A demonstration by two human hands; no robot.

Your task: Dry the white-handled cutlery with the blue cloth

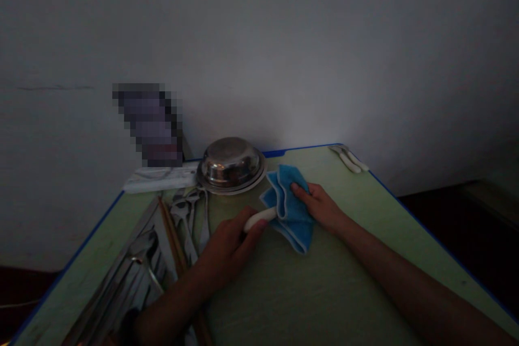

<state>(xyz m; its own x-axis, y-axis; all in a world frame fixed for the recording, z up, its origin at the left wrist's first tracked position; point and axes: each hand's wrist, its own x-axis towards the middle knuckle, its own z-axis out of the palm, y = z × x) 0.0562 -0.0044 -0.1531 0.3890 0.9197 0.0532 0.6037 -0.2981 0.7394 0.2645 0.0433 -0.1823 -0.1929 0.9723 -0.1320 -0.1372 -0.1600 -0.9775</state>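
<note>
My left hand [233, 243] is closed round the white handle [259, 219] of a utensil. The utensil's other end is hidden inside a folded blue cloth [294, 205] with pale edging. Gripping that cloth from the right, my right hand [320, 205] has its thumb pressed on top and its fingers behind. Both hands are held over the middle of the green table [324, 292]. Left of my left hand lie several metal spoons [184, 211], and a pair of wooden chopsticks [174, 238] runs under my left forearm.
An upturned metal bowl [231, 162] sits at the back by the wall. Two white-handled utensils [351, 161] lie at the far right corner. On the left is a cutlery tray [117, 281] with a ladle-like metal spoon [144, 248] on it. A blurred-out upright object [152, 124] leans behind.
</note>
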